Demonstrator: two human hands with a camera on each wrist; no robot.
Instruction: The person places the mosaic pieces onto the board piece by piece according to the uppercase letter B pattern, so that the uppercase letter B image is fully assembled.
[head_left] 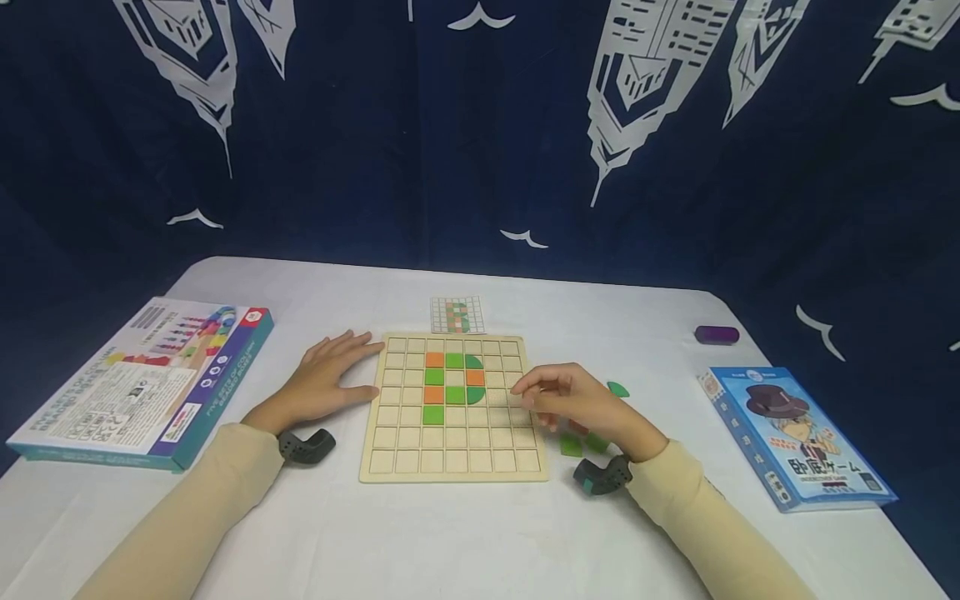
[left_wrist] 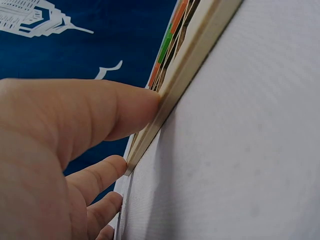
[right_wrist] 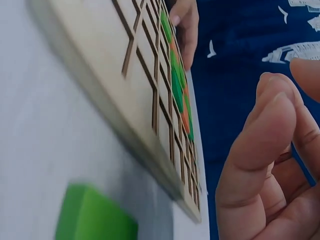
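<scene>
A wooden grid board (head_left: pixel 453 462) lies on the white table. Orange and green square tiles (head_left: pixel 433 414) and dark green rounded tiles (head_left: pixel 476 395) sit in its cells. At the board's left edge, my left hand (head_left: pixel 322 383) is spread, with thumb and fingertips touching the rim. My right hand (head_left: pixel 573 404) hovers over the right edge, its fingers loosely bent, and nothing shows between them in the right wrist view. Below and beside it lie loose tiles: a green square (head_left: pixel 571 445), a dark green rounded one (head_left: pixel 618 389) and a partly hidden orange one (head_left: pixel 578 427).
Behind the board lies a small card (head_left: pixel 457 315) printted with a coloured grid pattern. A large game box (head_left: pixel 112 400) lies at the left, a blue game box (head_left: pixel 806 442) at the right. Near the right back edge is a purple object (head_left: pixel 716 335). A dark blue curtain (head_left: pixel 465 150) hangs behind.
</scene>
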